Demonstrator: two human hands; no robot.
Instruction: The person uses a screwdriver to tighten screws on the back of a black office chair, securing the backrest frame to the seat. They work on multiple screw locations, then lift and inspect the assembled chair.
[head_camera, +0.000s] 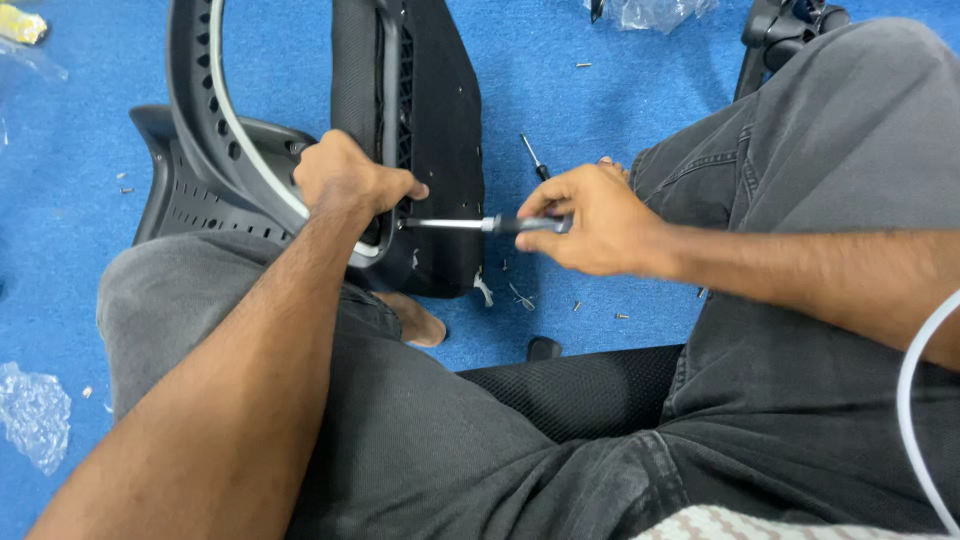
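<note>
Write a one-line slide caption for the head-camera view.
Seated on blue carpet, left hand steadies a black chair back while right hand holds a screwdriver against it.

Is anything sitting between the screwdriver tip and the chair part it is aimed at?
Nothing visible does. The screwdriver, held in the right hand, runs straight to the black chair part; its tip sits beside the left hand, whose fingers grip the frame just above the shaft.
</note>
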